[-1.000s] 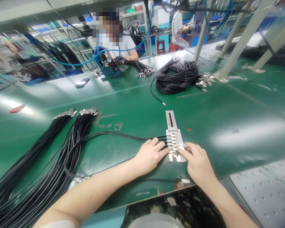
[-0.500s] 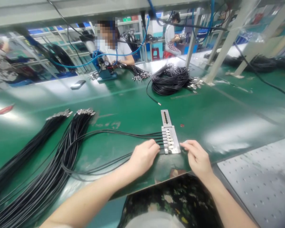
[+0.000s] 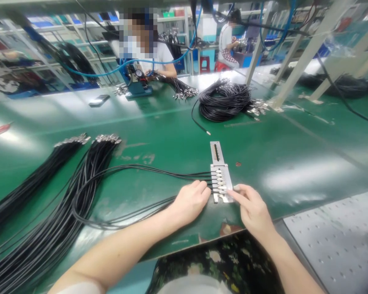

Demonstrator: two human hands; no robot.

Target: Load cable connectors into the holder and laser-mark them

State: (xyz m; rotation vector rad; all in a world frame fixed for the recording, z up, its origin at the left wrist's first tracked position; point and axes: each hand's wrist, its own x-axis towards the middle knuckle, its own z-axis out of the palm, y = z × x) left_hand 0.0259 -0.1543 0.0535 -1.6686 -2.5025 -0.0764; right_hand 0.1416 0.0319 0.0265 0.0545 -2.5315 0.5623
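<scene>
A flat metal fixture [image 3: 228,179] lies on the green table, with several silver cable connectors [image 3: 220,179] side by side in its slots. Black cables [image 3: 147,167] run out from its left edge. Just left of the fixture, my left hand [image 3: 194,200] is closed on the cables close to their connectors. My right hand [image 3: 252,204] is at the fixture's right edge, its index fingertip touching the lowest connectors. The thumb and fingers are partly bent; whether anything small is between them cannot be made out.
Two bundles of black cables [image 3: 79,179] lie at the left. A coiled cable bundle [image 3: 223,100] sits behind the fixture, near a metal post [image 3: 290,73]. Across the table, a person [image 3: 164,55] works at a blue machine [image 3: 136,83]. A perforated plate [image 3: 340,232] is at the right.
My right hand has moved left, its index finger now on the fixture's lower connectors. My left hand keeps its place at the cables. The camera view has shifted slightly.
</scene>
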